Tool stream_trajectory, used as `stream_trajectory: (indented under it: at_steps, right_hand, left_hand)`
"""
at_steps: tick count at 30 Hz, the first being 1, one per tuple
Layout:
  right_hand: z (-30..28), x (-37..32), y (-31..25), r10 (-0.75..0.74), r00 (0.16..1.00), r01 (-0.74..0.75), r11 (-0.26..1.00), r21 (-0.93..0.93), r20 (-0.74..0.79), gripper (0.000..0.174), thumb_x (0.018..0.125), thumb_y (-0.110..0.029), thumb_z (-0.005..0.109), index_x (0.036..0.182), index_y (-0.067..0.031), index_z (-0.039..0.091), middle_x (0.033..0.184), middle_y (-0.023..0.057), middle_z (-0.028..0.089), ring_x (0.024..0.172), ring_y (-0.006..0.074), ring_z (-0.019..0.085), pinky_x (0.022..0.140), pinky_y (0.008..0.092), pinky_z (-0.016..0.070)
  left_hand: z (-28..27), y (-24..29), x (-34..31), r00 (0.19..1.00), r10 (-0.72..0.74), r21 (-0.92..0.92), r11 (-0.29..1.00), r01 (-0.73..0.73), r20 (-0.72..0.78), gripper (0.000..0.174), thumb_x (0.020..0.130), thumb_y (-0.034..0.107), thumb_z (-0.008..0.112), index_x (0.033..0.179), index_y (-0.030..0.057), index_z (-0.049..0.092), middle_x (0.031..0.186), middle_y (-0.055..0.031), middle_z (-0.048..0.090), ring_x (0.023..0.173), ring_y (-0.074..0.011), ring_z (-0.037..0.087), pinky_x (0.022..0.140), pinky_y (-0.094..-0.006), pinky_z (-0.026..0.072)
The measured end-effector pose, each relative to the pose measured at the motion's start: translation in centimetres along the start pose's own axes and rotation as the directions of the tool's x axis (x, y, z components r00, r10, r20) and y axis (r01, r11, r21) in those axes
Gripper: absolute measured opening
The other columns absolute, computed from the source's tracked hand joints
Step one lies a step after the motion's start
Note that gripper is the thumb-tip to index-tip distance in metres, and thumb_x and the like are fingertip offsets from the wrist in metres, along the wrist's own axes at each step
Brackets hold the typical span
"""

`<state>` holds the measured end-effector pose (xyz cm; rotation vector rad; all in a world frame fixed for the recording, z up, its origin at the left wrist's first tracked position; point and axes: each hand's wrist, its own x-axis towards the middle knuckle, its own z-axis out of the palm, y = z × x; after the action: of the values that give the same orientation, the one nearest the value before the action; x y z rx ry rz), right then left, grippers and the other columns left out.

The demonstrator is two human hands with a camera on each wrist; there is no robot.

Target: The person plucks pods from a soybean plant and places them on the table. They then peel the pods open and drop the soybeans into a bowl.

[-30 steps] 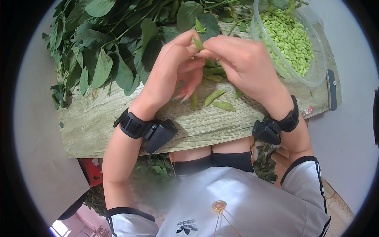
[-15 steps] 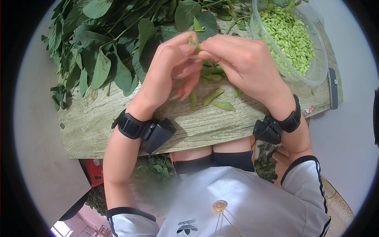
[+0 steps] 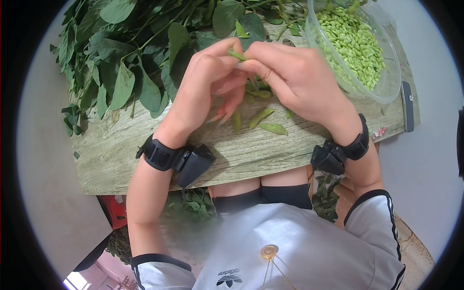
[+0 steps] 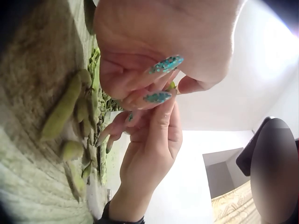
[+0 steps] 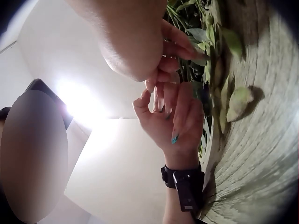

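Note:
Above the table, in the head view, my left hand [image 3: 205, 77] pinches a small green soybean pod [image 3: 236, 55] between thumb and forefinger. My right hand [image 3: 302, 79] meets it from the other side, thumb and forefinger pinching the pod's near end. A sliver of the green pod [image 4: 172, 86] shows between the fingertips in the left wrist view; in the right wrist view the fingers hide it. Below the hands lie several loose soybean pods [image 3: 274, 129] on the wood-grain table [image 3: 169, 159].
At the right back stands a clear plastic tub [image 3: 389, 92] with many shelled green soybeans [image 3: 355, 53] in it. Leafy soybean stalks [image 3: 121, 53] cover the back left of the table. A dark grey strip [image 3: 407, 107] sits at the table's right edge.
The pod has tilted from fairly upright to flatter between the fingertips. My right fingers have shifted slightly around its end. Both forearms have stayed nearly still.

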<state>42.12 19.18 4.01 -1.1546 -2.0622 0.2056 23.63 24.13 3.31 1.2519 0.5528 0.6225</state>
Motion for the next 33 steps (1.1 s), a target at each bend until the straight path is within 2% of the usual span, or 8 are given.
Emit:
stream_trajectory:
  at_steps: [4,6,13,16,18,19,31,33]
  right_hand:
    - [-0.15,0.07,0.11,0.066,0.993,-0.077,0.99,0.118,0.097,0.018,0.098,-0.022,0.053,0.095,-0.0047,0.054,0.077,0.0158,0.061,0.072,0.0376,0.061,0.059,0.0463,0.0456]
    - [-0.57,0.08,0.41,0.093,0.976,-0.133,0.969,0.206,0.195,0.02,0.1,-0.018,0.05,0.104,-0.0005,0.057,0.083,0.0153,0.062,0.075,0.0327,0.061,0.067,0.038,0.0466]
    - [-0.33,0.03,0.37,0.058,0.989,-0.078,0.987,0.142,0.135,0.02,0.102,-0.018,0.047,0.097,0.0001,0.056,0.077,0.0134,0.06,0.068,0.0271,0.06,0.063,0.0357,0.0464]
    - [-0.31,0.06,0.27,0.138,0.977,-0.188,0.917,0.351,0.161,0.022,0.102,-0.018,0.046,0.093,-0.0002,0.055,0.071,0.0104,0.057,0.062,0.0207,0.057,0.059,0.0327,0.0451]
    - [-0.27,0.22,0.15,0.158,0.98,-0.187,0.94,0.284,0.123,0.022,0.099,-0.021,0.048,0.09,-0.0025,0.055,0.067,0.0154,0.058,0.063,0.0362,0.058,0.056,0.0425,0.0429]
    - [-0.31,0.29,0.13,0.157,0.98,-0.186,0.94,0.285,0.123,0.022,0.099,-0.021,0.048,0.09,-0.0025,0.055,0.067,0.0154,0.058,0.063,0.0362,0.058,0.056,0.0425,0.0429]
    - [-0.21,0.33,0.31,0.248,0.967,-0.256,0.921,0.293,0.065,0.026,0.099,-0.023,0.051,0.084,-0.0023,0.059,0.057,0.0113,0.053,0.049,0.0234,0.051,0.05,0.0352,0.0383]
    - [-0.21,0.4,0.19,0.322,0.945,-0.321,0.875,0.362,0.058,0.03,0.098,-0.026,0.053,0.082,-0.0009,0.059,0.055,0.0097,0.051,0.047,0.0187,0.049,0.048,0.0346,0.0367]
  left_hand:
    - [0.08,0.24,0.0,1.0,0.013,0.029,0.999,-0.013,-0.016,0.02,0.09,0.023,0.037,0.09,0.0057,0.045,0.056,0.0008,0.034,0.038,-0.012,0.036,0.033,-0.0242,0.0261]
    - [0.01,0.18,0.09,0.999,0.028,0.007,1.0,-0.027,-0.021,0.018,0.089,0.024,0.039,0.087,0.0071,0.045,0.057,0.0019,0.034,0.038,-0.0111,0.037,0.035,-0.0233,0.0263]
    - [0.15,0.2,0.04,1.0,-0.001,0.056,0.998,0.003,-0.025,0.02,0.089,0.026,0.04,0.086,0.007,0.045,0.057,0.0028,0.032,0.038,-0.011,0.037,0.035,-0.0232,0.0267]
    - [0.45,0.38,-0.05,1.0,-0.014,0.048,0.999,0.015,-0.009,0.021,0.089,0.027,0.04,0.086,0.0069,0.045,0.058,0.0026,0.033,0.038,-0.0111,0.038,0.035,-0.0234,0.0267]
    - [0.48,0.38,-0.11,0.999,0.038,0.004,0.999,-0.038,-0.022,0.026,0.095,0.022,0.039,0.09,0.0007,0.053,0.054,0.0045,0.035,0.038,-0.0093,0.041,0.036,-0.0225,0.0279]
    - [0.53,0.36,-0.07,0.999,0.038,0.006,0.999,-0.038,-0.023,0.026,0.095,0.022,0.039,0.09,0.0007,0.053,0.054,0.0045,0.035,0.038,-0.0093,0.041,0.036,-0.0225,0.0279]
    - [0.16,0.01,0.35,0.989,-0.015,0.056,0.998,0.023,-0.145,0.022,0.099,0.022,0.047,0.086,0.0047,0.051,0.057,0.0016,0.046,0.037,-0.0079,0.043,0.035,-0.0215,0.0303]
    - [-0.06,0.07,0.33,0.999,-0.02,0.018,1.0,0.021,-0.047,0.023,0.099,0.023,0.047,0.086,0.005,0.051,0.06,0.0011,0.048,0.038,-0.0082,0.044,0.036,-0.0215,0.0309]
